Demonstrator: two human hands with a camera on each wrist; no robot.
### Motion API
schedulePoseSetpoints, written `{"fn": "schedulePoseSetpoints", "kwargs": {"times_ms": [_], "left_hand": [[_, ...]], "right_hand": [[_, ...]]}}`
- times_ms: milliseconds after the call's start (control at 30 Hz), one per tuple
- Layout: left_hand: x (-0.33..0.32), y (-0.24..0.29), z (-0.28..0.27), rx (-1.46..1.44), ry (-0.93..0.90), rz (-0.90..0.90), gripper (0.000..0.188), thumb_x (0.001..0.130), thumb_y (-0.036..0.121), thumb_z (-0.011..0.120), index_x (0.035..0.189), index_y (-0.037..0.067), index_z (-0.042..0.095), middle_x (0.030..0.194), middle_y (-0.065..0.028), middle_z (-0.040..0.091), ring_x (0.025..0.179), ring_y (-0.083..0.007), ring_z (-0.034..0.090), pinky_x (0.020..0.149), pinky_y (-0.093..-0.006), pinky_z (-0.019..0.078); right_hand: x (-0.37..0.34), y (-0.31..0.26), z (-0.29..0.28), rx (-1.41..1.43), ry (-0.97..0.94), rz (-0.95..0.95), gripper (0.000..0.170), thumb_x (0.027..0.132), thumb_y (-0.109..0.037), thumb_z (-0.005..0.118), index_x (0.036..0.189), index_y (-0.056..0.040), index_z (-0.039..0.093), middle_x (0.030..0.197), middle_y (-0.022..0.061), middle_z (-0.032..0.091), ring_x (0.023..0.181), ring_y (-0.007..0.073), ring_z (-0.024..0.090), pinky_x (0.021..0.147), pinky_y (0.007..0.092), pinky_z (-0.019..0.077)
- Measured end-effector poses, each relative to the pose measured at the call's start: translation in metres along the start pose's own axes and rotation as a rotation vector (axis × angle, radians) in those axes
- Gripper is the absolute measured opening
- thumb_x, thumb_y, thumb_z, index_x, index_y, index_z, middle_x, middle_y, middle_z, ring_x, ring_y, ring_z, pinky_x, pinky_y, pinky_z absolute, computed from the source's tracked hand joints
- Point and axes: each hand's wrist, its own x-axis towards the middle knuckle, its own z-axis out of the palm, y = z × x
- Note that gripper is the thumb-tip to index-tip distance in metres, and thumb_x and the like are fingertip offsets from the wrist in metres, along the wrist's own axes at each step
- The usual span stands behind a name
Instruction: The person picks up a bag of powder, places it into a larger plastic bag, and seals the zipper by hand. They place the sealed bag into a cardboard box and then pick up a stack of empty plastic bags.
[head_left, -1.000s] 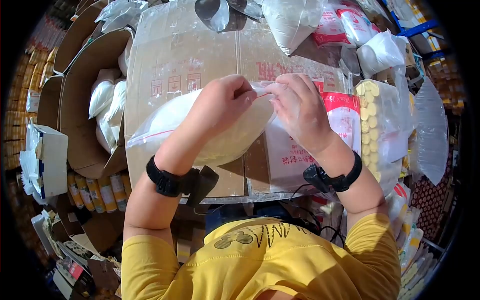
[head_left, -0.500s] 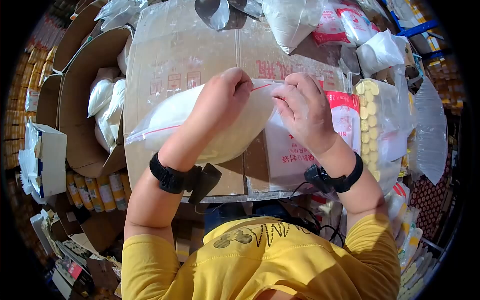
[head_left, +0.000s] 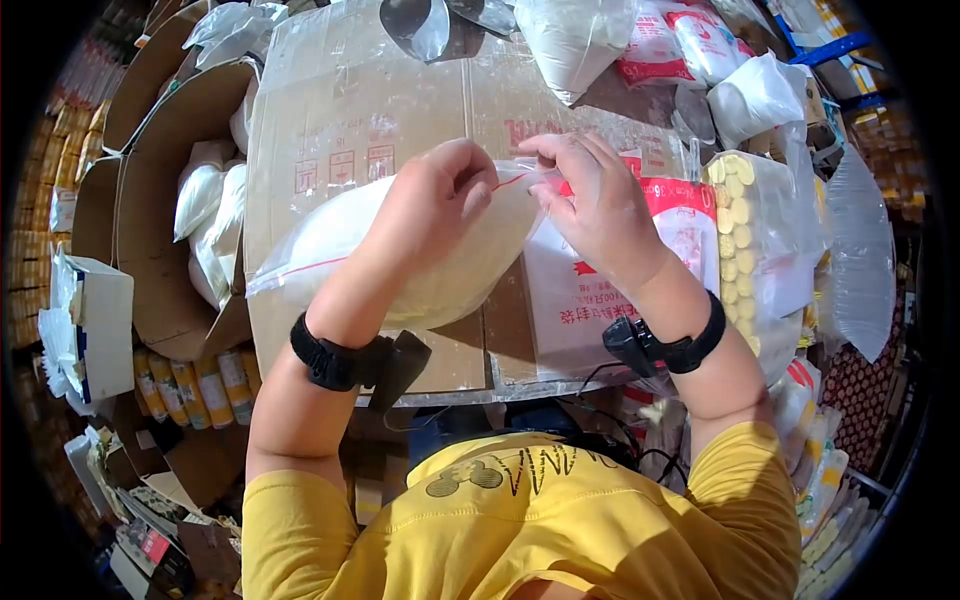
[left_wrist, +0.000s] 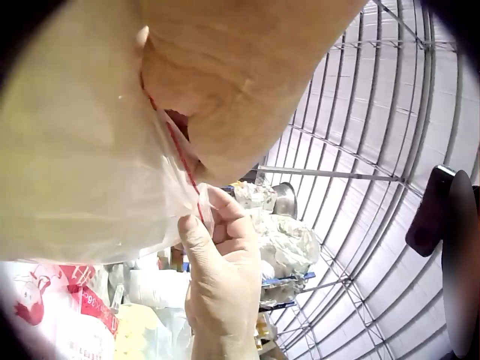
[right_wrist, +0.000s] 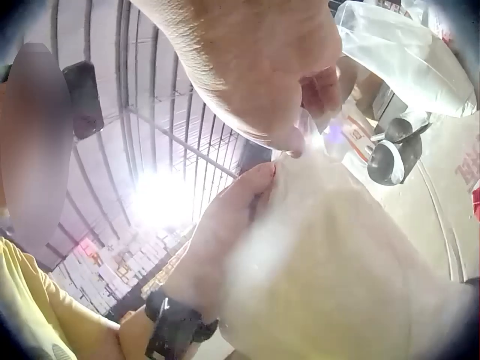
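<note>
A large clear zip-lock bag (head_left: 470, 270), bulging with pale yellowish contents, lies tilted over the cardboard, its red zip line running along the upper edge. My left hand (head_left: 435, 205), fingers curled, grips that edge by the red line. At the bag's right corner my right hand (head_left: 605, 215) pinches the plastic between thumb and fingers; the left wrist view shows this right hand (left_wrist: 225, 277) holding the corner beside the zip. Between the two hands, a short stretch of red zip shows. The left fingertips are largely hidden in the head view.
Flat cardboard (head_left: 400, 110) covers the table. A red-and-white printed bag pack (head_left: 580, 300) lies under my right hand, beside a clear bag of round yellow pieces (head_left: 740, 230). Metal scoops (head_left: 430, 35) and a powder-filled bag (head_left: 575, 45) are at the back. An open carton (head_left: 150, 260) stands left.
My hands have drawn slightly apart along the zip edge, baring more red line. The right fingers have since lifted and spread a little over the corner. The bag stays in place.
</note>
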Motion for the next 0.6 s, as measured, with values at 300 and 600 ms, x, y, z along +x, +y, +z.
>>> {"fn": "schedulePoseSetpoints", "kwargs": {"times_ms": [300,600], "left_hand": [[-0.001,0.01,-0.007,0.08,0.018,-0.043,0.01,0.08,0.009,0.061,0.085,0.0,0.06,0.075,-0.0146,0.061,0.07,-0.0279,0.06,0.066,-0.0341,0.0468],[-0.005,0.009,-0.008,0.252,-0.01,0.12,0.011,0.082,0.012,0.062,0.088,0.002,0.062,0.073,-0.0097,0.061,0.061,-0.0177,0.053,0.058,-0.0297,0.0433]], "right_hand": [[0.01,0.01,0.001,0.419,-0.256,0.485,0.01,0.086,-0.008,0.054,0.088,-0.0004,0.06,0.085,0.008,0.061,0.08,0.0185,0.057,0.074,0.0309,0.0449],[0.009,0.009,-0.001,0.424,-0.249,0.412,0.013,0.085,-0.012,0.058,0.09,-0.0007,0.061,0.085,0.0053,0.06,0.084,0.0159,0.054,0.08,0.0296,0.043]]}}
